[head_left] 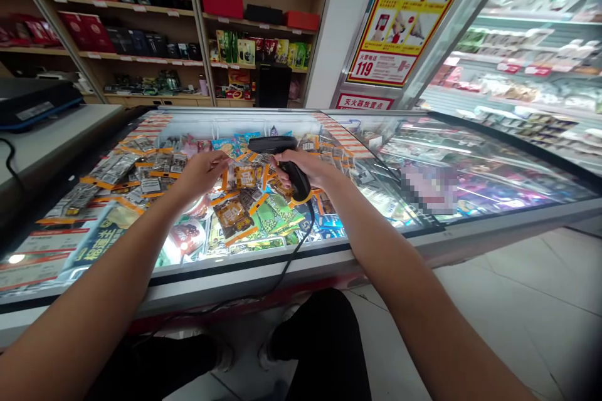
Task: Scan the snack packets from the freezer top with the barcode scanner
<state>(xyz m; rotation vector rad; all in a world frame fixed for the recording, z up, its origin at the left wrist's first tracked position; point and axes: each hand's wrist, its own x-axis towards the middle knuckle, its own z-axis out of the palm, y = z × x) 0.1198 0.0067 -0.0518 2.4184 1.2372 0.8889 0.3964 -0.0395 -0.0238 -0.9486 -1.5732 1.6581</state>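
My right hand (301, 166) is wrapped round the grip of a black handheld barcode scanner (275, 144), whose head points left. The scanner's cord (301, 244) hangs down over the freezer's front edge. My left hand (202, 170) is closed in a pinch, its fingertips at the edge of a small orange-edged snack packet (244, 177); the exact grip is partly hidden. Many similar snack packets (232, 216) lie below and around both hands on the glass freezer top. Through the glass, colourful frozen-food bags (277, 213) show underneath.
The chest freezer's front rim (197, 282) runs close before my legs (324, 344). More packets (113, 168) lie in heaps at the left. A counter (56, 138) bears a dark device (37, 103). Shelves (136, 6) stand behind, and a stocked cooler (527, 62) is at right.
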